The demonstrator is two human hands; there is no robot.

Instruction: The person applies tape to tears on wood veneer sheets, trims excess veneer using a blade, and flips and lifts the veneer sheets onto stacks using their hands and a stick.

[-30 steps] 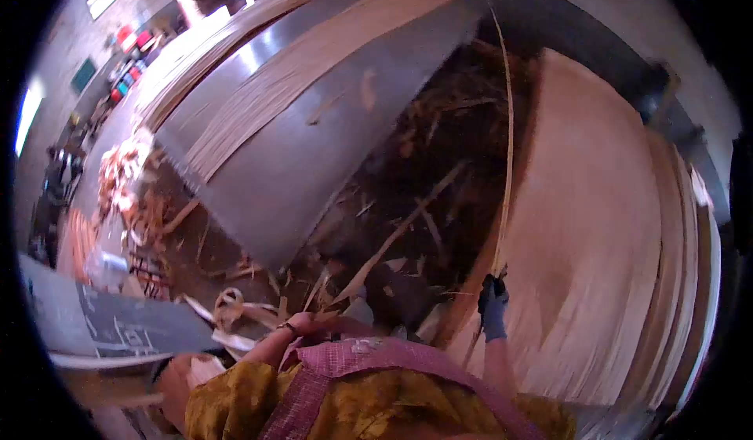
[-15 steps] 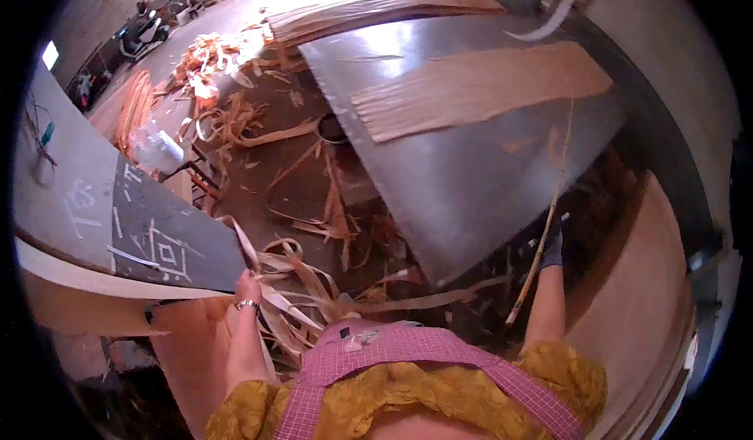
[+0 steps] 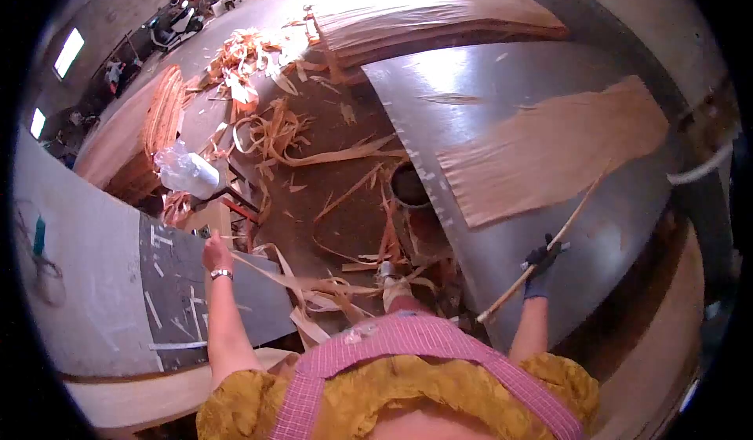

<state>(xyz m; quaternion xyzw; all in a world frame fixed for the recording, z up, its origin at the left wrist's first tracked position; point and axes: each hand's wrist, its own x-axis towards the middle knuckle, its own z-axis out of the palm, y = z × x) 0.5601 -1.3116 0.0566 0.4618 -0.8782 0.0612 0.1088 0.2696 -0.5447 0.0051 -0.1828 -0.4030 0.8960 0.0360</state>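
Observation:
My left hand point(image 3: 217, 253), bare with a bracelet or watch at the wrist, is closed above the grey board on the left. A pale wood veneer strip point(image 3: 265, 270) runs from beside its fingers down to a loose tangle of strips; the fingers seem to pinch its end. My right hand point(image 3: 547, 261), in a dark glove, is wrapped round a long thin stick point(image 3: 576, 212) over the near part of the metal-topped table point(image 3: 510, 263). The stick's far end reaches the lower edge of a wrinkled veneer sheet point(image 3: 557, 154) lying there.
A veneer stack point(image 3: 439, 16) stands beyond the table, and another stack point(image 3: 133, 138) is at left. Veneer scraps point(image 3: 274, 130) litter the floor. A bucket point(image 3: 409, 185) sits by the table edge. The grey board point(image 3: 184, 283) with tape pieces flanks my left arm; curved sheets point(image 3: 667, 307) stand right.
The view has shifted, showing more of the floor and the left side. My left hand has moved outward over the grey board. My right hand with the stick has risen above the metal tabletop.

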